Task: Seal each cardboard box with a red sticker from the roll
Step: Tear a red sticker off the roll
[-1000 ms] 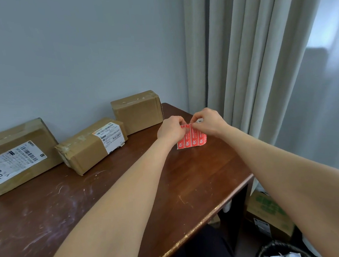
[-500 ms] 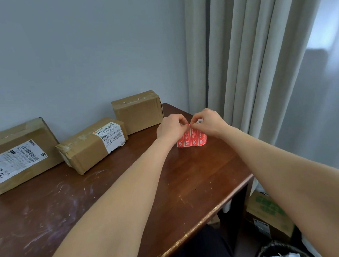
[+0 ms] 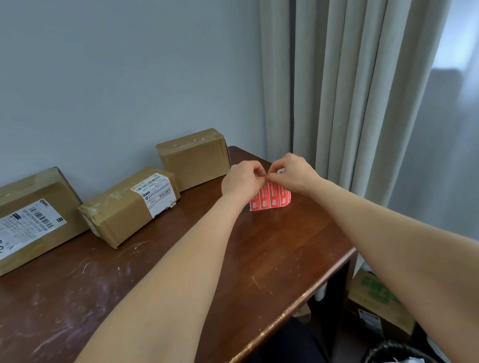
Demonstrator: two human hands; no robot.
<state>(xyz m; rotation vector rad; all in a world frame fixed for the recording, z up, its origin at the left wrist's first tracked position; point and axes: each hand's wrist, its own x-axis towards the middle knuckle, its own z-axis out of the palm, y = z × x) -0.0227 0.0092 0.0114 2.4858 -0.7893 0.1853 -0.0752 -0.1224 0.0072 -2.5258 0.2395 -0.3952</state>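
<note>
Left hand (image 3: 242, 181): fingers curled, thumb and fingertips pinching the top left edge of the sticker strip (image 3: 271, 200).
Right hand (image 3: 293, 175): fingers curled too, pinching the strip's top edge just beside the left hand; the fingertips of both hands almost meet.
Grip detail: both pinches are tight and small. Whether a single sticker is lifted off the backing cannot be told.
Sticker strip: red with white print, several stickers side by side. It hangs down from the two hands above the far right part of the table (image 3: 282, 264), with its lower edge at or near the wood.
Small box (image 3: 193, 159): plain cardboard, standing against the wall, just left of the hands and not touched.
Middle box (image 3: 120, 210): cardboard with a white shipping label, lying at an angle to the left of the small box.
Large box (image 3: 23, 221): cardboard with a big white label and handwriting, at the far left, leaning towards the wall.
Table: dark brown wood, scuffed, with a chipped front edge.
Curtain (image 3: 340, 87): pale, hanging behind the hands to the right.
Floor: a printed carton (image 3: 376, 302) and a black bin (image 3: 389, 353) at the lower right.
</note>
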